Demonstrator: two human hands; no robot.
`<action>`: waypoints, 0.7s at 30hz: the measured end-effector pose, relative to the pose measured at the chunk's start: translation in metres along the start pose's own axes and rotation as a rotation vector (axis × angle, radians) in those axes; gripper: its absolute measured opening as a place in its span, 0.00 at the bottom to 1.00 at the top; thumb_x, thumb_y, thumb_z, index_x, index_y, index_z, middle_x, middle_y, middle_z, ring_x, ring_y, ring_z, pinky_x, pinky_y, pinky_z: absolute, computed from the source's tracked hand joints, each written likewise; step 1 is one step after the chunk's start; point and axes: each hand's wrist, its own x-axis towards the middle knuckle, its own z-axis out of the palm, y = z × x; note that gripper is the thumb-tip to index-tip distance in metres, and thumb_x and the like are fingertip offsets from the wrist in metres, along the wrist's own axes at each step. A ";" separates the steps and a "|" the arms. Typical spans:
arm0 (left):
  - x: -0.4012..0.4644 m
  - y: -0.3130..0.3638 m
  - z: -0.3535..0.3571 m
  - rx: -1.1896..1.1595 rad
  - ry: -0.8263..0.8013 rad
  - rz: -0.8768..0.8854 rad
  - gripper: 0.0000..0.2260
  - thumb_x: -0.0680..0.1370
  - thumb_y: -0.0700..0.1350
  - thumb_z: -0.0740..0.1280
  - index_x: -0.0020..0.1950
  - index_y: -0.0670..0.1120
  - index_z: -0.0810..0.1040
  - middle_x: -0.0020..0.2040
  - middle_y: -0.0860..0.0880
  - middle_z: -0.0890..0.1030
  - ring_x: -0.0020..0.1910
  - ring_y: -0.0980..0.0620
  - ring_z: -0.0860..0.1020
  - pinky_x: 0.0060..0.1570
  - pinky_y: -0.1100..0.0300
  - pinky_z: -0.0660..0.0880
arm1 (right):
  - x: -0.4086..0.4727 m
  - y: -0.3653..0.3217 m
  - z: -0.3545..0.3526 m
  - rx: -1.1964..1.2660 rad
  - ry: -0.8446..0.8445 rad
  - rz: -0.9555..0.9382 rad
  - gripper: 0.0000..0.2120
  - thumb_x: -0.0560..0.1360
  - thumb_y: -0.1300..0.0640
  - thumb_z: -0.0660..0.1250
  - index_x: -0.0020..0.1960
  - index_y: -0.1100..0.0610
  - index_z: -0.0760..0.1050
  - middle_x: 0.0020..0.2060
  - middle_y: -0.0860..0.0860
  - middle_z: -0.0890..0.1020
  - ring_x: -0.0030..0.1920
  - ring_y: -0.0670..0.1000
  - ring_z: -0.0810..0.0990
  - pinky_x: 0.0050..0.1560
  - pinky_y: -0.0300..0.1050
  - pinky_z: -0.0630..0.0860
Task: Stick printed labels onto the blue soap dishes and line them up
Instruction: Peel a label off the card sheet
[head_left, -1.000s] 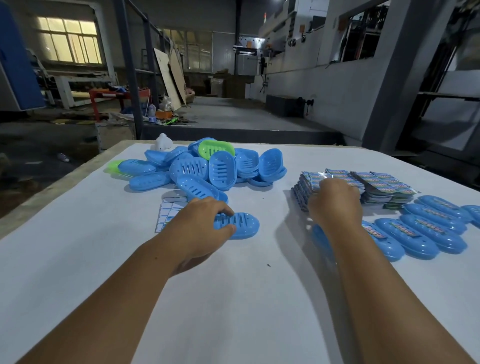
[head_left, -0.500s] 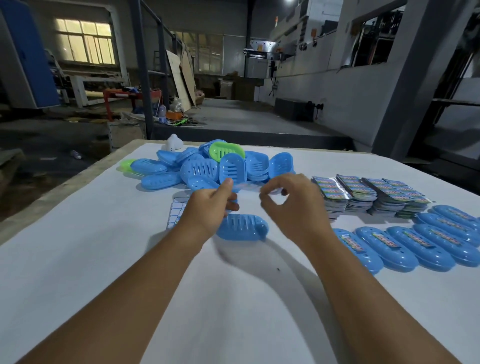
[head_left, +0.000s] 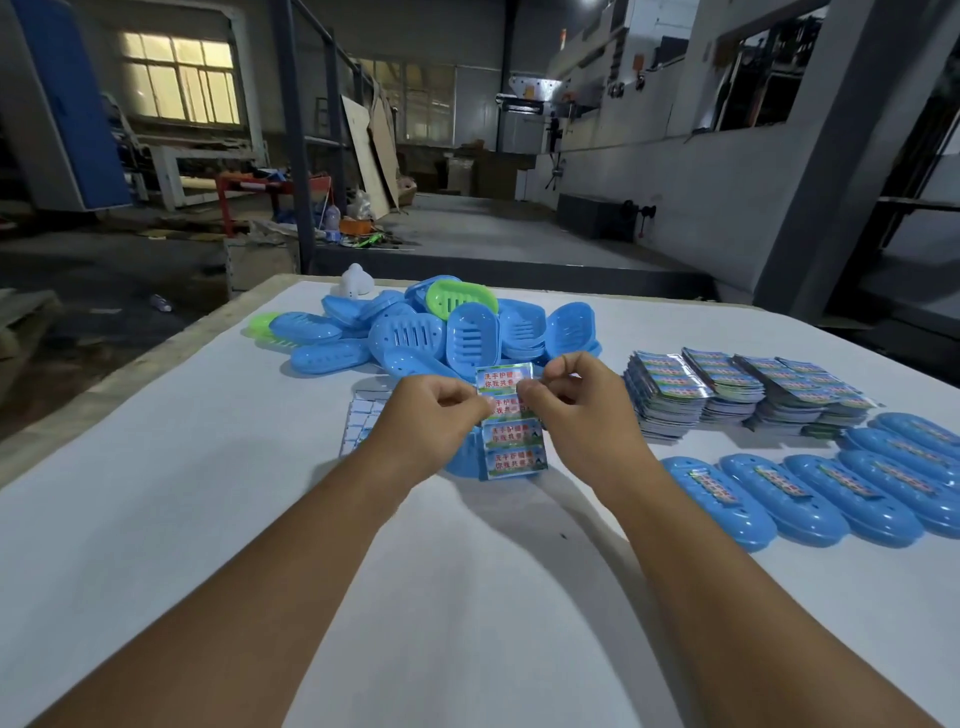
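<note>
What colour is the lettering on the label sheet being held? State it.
Red lettering on the label sheet, over blue and green backgrounds; seen in the head view.

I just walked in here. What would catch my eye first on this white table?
In the middle, the left hand and right hand pinch a sheet of printed labels above a blue soap dish. Behind them lies a heap of blue dishes with a green one on top. To the right, label stacks sit behind a row of labelled dishes.
</note>
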 end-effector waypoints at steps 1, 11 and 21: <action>0.000 0.001 0.000 0.001 0.003 0.001 0.06 0.77 0.46 0.72 0.42 0.47 0.86 0.38 0.52 0.86 0.41 0.50 0.84 0.47 0.53 0.80 | 0.000 0.001 -0.001 0.015 0.000 0.003 0.11 0.76 0.60 0.73 0.43 0.54 0.71 0.31 0.45 0.80 0.31 0.41 0.78 0.34 0.35 0.74; 0.001 0.006 -0.007 0.050 0.096 0.047 0.14 0.78 0.42 0.69 0.31 0.46 0.79 0.18 0.59 0.71 0.17 0.63 0.68 0.19 0.73 0.62 | 0.002 0.002 -0.001 0.015 -0.017 -0.006 0.10 0.76 0.61 0.74 0.42 0.54 0.72 0.32 0.48 0.82 0.36 0.46 0.82 0.37 0.40 0.80; 0.004 -0.004 -0.004 0.042 0.035 0.119 0.07 0.77 0.47 0.72 0.40 0.48 0.86 0.39 0.49 0.86 0.38 0.54 0.81 0.43 0.57 0.77 | -0.003 0.005 -0.001 -0.230 -0.098 -0.091 0.09 0.72 0.40 0.72 0.43 0.45 0.85 0.40 0.46 0.84 0.34 0.44 0.78 0.38 0.41 0.75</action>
